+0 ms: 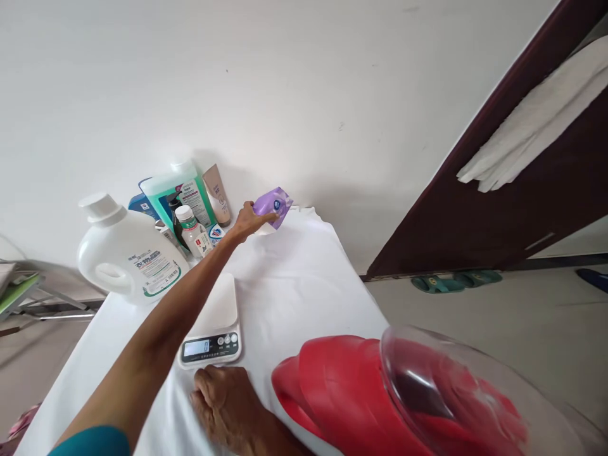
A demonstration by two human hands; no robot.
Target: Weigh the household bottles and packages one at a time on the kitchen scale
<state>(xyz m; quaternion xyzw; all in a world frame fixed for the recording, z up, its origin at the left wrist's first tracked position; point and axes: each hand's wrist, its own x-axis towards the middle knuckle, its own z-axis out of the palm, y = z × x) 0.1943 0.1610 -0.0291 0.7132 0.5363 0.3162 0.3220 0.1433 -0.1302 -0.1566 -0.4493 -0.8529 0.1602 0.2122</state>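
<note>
My left hand (247,221) reaches across the table to its far end and grips a small purple pouch (273,204) just above the white tablecloth (304,285). Close to me, my right hand (223,402) rests palm down on the cloth with nothing in it, right in front of a white digital kitchen scale (213,326). The scale's pan is bare and its display is lit. My left forearm passes over the scale's left edge.
At the back left stand a big white detergent jug (128,253), a teal bottle (183,190), a small white bottle (194,232) and a beige tube (217,194). Red plastic dishes (337,380) and a clear bowl (441,386) lie near right. A dark door (498,209) and green slippers (451,281) are on the right.
</note>
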